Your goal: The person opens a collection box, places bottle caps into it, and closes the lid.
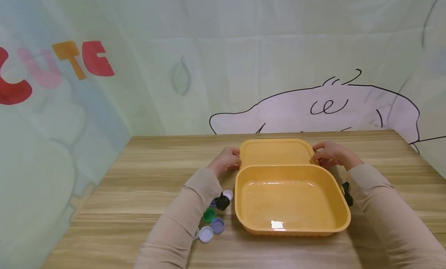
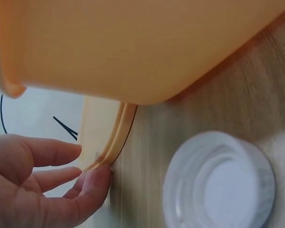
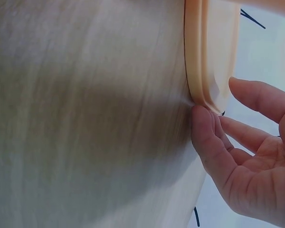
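Observation:
A flat yellow-orange lid (image 1: pixel 277 152) lies on the table just behind a deep yellow-orange plastic box (image 1: pixel 290 201). At the lid's left end is my left hand (image 1: pixel 226 160); in the left wrist view its fingertips (image 2: pixel 99 176) touch the rim, and the thumb is close to the lid's edge. My right hand (image 1: pixel 331 153) is at the opposite end. The right wrist view shows its fingertips (image 3: pixel 202 118) against the lid's rounded corner, with the thumb raised apart from the fingers. The box's front wall hides part of the lid.
Left of the box lie several bottle caps: a green cap (image 1: pixel 209 215), a purple cap (image 1: pixel 218 225) and white caps, one a white cap (image 2: pixel 223 183) close to the left wrist camera. The wooden table (image 1: pixel 139 191) meets a printed curtain (image 1: pixel 223 67) behind.

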`<action>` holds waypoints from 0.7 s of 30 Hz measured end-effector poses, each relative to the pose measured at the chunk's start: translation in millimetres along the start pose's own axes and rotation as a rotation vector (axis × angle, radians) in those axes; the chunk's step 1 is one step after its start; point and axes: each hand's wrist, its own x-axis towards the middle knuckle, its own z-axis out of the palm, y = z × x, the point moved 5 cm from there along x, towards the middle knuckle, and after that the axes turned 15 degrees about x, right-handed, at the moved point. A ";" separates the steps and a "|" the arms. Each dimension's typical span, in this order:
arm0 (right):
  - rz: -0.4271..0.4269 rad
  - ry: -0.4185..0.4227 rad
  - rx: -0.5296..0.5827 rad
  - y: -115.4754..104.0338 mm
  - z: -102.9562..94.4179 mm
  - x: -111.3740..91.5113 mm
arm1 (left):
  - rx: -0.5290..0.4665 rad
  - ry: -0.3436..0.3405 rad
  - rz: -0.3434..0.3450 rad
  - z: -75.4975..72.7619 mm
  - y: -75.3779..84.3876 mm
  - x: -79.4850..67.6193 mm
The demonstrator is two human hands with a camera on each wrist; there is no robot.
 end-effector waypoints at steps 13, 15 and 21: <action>-0.016 0.005 0.004 -5.2 -13.0 -14.3 | 0.050 0.005 -0.027 -16.0 0.4 -8.5; -0.030 0.000 -0.003 -6.0 -14.9 -16.7 | 0.071 -0.006 -0.016 -19.5 2.3 -12.0; -0.064 -0.006 -0.033 -9.6 -18.8 -26.6 | 0.112 -0.051 0.035 -30.4 8.2 -23.6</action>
